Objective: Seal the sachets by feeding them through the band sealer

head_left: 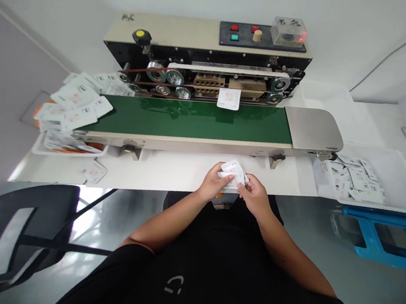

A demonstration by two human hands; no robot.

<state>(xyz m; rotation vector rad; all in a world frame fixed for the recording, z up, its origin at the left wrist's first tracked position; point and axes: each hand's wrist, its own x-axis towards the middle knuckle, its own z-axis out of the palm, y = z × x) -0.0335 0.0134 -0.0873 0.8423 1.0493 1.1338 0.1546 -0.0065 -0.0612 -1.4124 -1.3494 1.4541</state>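
Close to my body, at the front edge of the white table, both my hands hold a few overlapping white printed packets (235,171). My left hand (213,183) pinches them from the left with its thumb on top. From the right, my right hand (255,196) has its thumb and fingers closed on their lower edge. Beyond my hands runs the green conveyor belt (192,119) of a band sealing machine (172,30). A single white packet (229,98) hangs at the sealing band, its upper edge inside the machine.
Packets are heaped (76,97) at the belt's left end, over a white bin (38,147). One packet (94,171) lies on the table below. At right, a white tray (402,192) holds many packets. A black chair (31,230) and a blue stool (389,244) stand nearby.
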